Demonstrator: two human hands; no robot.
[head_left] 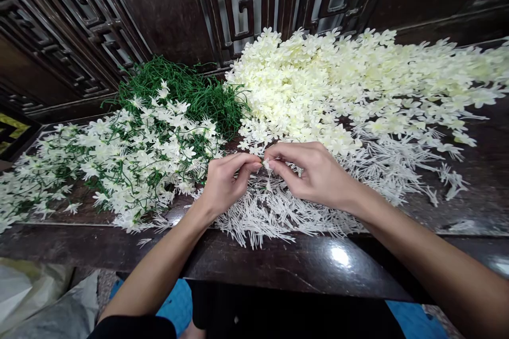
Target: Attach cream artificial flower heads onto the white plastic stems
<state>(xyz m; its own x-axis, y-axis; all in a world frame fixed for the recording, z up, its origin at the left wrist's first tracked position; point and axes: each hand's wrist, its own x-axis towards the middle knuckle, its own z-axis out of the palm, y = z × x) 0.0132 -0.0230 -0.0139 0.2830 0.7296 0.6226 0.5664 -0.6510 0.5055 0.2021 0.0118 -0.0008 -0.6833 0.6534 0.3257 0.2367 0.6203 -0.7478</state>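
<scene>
My left hand and my right hand meet fingertip to fingertip above the white pieces. Between the thumb and fingers of the right is a small white artificial flower. The left is closed in a pinch right beside that flower; what it grips is too small to make out. Under both hands spreads a heap of thin white stamen-like pieces. Behind the right hand rises a big pile of loose cream-white petals. Green plastic stems lie tangled behind the left hand.
Left of my hands is a heap of white flowers on green stems. Everything lies on a dark, glossy wooden bench. A carved wooden panel stands along its back. Pale plastic bags sit at the lower left.
</scene>
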